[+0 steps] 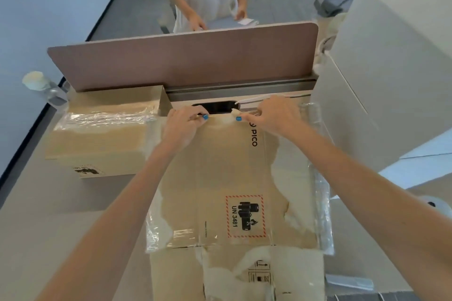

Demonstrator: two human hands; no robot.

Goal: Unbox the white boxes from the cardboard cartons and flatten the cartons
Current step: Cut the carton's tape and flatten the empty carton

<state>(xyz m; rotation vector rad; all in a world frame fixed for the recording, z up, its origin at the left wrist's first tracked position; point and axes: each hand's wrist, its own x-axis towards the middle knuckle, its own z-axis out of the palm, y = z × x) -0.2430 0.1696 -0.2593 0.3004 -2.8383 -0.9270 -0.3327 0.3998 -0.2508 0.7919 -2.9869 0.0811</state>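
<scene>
A brown cardboard carton (220, 173) with a PICO mark and a red UN 3481 label lies in front of me on the desk, with clear tape hanging along its edges. My left hand (183, 127) and my right hand (271, 115) both pinch the carton's far top edge, fingertips close together, at a torn spot where tape or paper peels off. A second taped cardboard carton (105, 134) sits to the left, closed. No white box is visible inside either carton.
A brown desk divider (183, 56) stands behind the cartons, with a cable slot (212, 107) just beyond my hands. Large white boxes (391, 68) are stacked at the right. A plastic bottle (44, 88) stands at the far left. Another person stands beyond the divider.
</scene>
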